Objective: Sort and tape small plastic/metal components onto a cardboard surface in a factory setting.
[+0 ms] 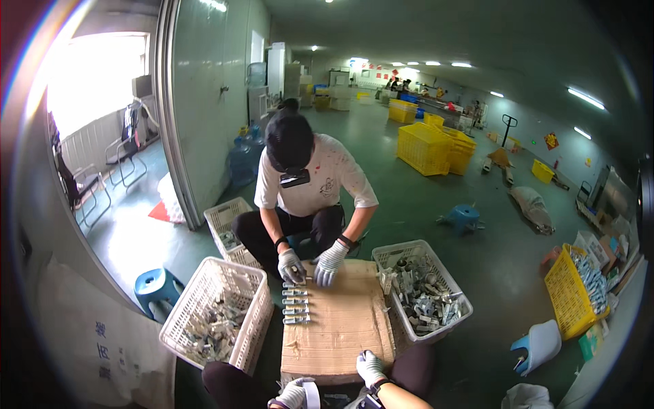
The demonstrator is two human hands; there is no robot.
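Observation:
My left hand (291, 394), in a pale work glove, is at the lower edge, closed beside a white curved band (311, 395) that it seems to grip; the picture's edge cuts off part of it. My right hand (370, 368), also gloved, is at the near right edge of the cardboard (340, 334), its fingers drawn together; whatever they hold is too small to make out. Several small pale, blue-grey parts (296, 302) lie in a row at the cardboard's left. Across from me, a co-worker's two gloved hands (312, 264) are at the far end of that row.
White crates of loose small parts stand left (253, 327) and right (463, 307) of the cardboard. A co-worker (320, 174) crouches opposite. Blue stools stand at left (158, 290) and back right (463, 217). Yellow crates (424, 148) stand farther back.

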